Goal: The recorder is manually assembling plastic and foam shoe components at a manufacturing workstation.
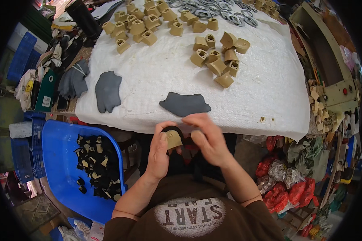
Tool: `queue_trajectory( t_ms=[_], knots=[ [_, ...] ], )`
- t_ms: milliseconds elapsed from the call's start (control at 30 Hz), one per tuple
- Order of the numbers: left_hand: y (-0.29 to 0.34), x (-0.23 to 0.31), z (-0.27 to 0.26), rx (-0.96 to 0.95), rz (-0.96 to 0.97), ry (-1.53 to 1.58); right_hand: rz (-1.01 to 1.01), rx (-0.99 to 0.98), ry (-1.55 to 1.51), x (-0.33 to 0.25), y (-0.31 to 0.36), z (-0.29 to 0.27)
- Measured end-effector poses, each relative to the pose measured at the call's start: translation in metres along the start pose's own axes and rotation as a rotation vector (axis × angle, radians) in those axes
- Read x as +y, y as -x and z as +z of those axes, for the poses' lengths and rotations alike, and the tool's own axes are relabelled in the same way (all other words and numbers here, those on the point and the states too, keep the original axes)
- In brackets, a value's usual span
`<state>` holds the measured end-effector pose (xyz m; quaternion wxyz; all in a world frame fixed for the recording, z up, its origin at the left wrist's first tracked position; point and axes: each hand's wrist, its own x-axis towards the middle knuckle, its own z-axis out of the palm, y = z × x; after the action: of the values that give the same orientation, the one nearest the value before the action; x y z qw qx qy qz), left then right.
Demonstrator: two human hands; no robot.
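Apparently midway, a black-edged tan block (pixel 174 140) is pinched by left hand (pixel 158 153) fingers before the bench (pixel 142 82) | right hand (pixel 213 141) held beside, fingers parted | black-and-tan pieces (pixel 94 162) heaped in blue tub (pixel 60 160) | bare blocks (pixel 216 67) left uncovered.

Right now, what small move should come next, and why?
Perhaps bring the right hand in to press the curved black edging: the left hand holds the tan, plastic-looking, heel-shaped block, the edging runs along its far side, and the right hand looks apart from both.
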<state>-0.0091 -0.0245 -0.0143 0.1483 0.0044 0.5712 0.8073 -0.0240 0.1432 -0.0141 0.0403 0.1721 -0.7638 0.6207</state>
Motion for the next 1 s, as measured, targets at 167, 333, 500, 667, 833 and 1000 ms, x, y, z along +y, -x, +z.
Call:
queue_trajectory(
  t_ms=[167, 333, 500, 667, 833, 1000],
  knots=[
    [0.011, 0.008, -0.037, 0.256, 0.259, -0.612, -0.199, 0.084, 0.575, 0.013, -0.028, -0.015],
    [0.049, 0.016, -0.119, 0.779, 0.234, -1.399, -0.156, 0.056, 0.863, 0.019, -0.036, -0.012],
    [0.079, 0.021, -0.145, 1.023, 0.144, -1.833, -0.193, 0.044, 0.889, 0.019, -0.047, -0.004],
    [0.028, 0.022, -0.081, 0.611, 0.379, -1.401, -0.159, -0.014, 0.85, 0.031, -0.054, -0.004],
    [-0.017, 0.02, -0.026, 0.174, 0.754, -1.018, -0.068, -0.023, 0.692, 0.032, -0.056, -0.006],
    [-0.049, 0.014, 0.004, 0.012, 0.913, -1.103, -0.049, -0.024, 0.644, 0.038, -0.058, -0.013]
  ],
)
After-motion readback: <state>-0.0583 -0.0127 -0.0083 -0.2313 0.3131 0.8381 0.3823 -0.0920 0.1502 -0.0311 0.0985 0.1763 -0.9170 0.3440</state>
